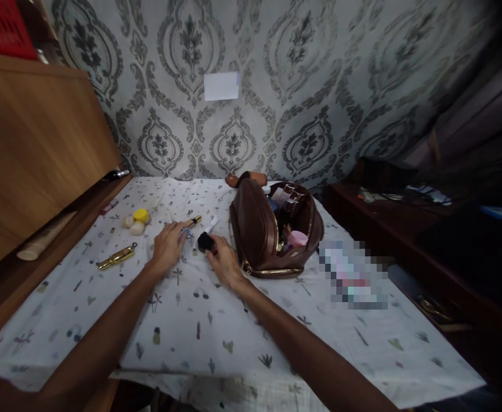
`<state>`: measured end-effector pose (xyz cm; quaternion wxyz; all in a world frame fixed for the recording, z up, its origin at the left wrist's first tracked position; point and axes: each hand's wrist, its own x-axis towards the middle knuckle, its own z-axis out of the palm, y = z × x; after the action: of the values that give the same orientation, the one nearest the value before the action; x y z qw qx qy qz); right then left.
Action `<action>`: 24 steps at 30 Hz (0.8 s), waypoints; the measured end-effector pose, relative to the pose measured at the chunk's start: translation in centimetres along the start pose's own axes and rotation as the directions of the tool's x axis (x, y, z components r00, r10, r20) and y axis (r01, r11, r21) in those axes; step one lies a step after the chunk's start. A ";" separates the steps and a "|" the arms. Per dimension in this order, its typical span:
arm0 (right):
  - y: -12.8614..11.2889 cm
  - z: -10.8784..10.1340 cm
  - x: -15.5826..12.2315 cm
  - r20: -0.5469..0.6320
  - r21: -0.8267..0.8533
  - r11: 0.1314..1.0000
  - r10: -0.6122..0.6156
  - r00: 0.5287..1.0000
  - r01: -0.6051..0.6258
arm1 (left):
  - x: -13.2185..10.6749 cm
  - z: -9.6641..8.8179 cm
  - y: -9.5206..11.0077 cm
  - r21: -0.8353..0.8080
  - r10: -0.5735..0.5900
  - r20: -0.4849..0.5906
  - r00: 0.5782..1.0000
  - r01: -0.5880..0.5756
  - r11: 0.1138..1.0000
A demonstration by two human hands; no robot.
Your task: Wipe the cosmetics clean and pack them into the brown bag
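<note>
The small black round item (205,242), on the printed cloth (199,320) just left of the open brown pouch (272,229), sits pinched in the right hand (224,262), while the left hand (168,245), fingers curled over something blue, could knock the nearby gold-capped tube (193,221).

wall (319,68): grey damask wallpaper | left: wooden cabinet (32,143) | right: dark wooden sideboard (405,240) | light: dim
</note>
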<state>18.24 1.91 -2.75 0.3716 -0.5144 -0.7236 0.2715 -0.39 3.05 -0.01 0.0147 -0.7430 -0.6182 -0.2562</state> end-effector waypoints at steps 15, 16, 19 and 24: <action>1.0 -0.2 -0.1 -0.044 0.135 0.991 -0.006 0.999 0.012 | 5.5 0.9 4.5 0.141 0.004 0.388 0.921 -0.064 0.988; 1.0 -0.2 -0.2 -0.051 0.141 0.990 -0.007 0.999 0.015 | 5.9 1.1 4.5 0.147 -0.015 0.405 0.914 -0.049 0.988; 0.8 -0.1 -0.6 -0.046 0.142 0.989 -0.043 0.998 0.049 | 6.8 1.4 4.1 0.164 -0.071 0.442 0.894 -0.003 0.986; 0.3 -0.2 -1.1 0.105 0.066 0.984 -0.172 0.979 0.166 | 6.6 1.5 3.7 0.172 -0.130 0.418 0.899 0.062 0.983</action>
<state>18.76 0.97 -3.12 0.3673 -0.4245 -0.7762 0.2872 4.27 8.68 2.45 -0.0761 -0.7462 -0.6602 -0.0390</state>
